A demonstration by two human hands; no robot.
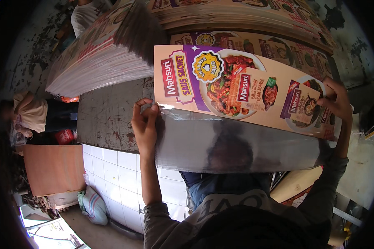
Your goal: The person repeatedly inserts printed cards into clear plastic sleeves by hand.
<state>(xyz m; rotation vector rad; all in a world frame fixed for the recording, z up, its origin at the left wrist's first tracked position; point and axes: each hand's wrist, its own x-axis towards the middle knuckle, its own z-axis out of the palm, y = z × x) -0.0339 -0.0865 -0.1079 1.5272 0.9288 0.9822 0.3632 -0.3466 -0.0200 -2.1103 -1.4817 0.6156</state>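
Observation:
A long printed sheet (pixel 183 89) with food pictures on a peach and purple ground lies slantwise before me. My left hand (pixel 144 126) pinches its near left corner between thumb and forefinger. At the right end my right hand (pixel 337 99) grips the sheet's edge, fingers over the printed face. Under the sheet and nearer to me lies a glossy, see-through plastic layer (pixel 191 145), its surface shining with reflections. Whether it is one sleeve or several films, I cannot tell.
Tall stacks of similar printed sheets stand at the back left (pixel 108 62) and along the back (pixel 245 18). The dark worktop (pixel 108 112) has a scratched surface. To the left are a brown board (pixel 53 168), a white sack (pixel 92 205) and another person (pixel 33 112).

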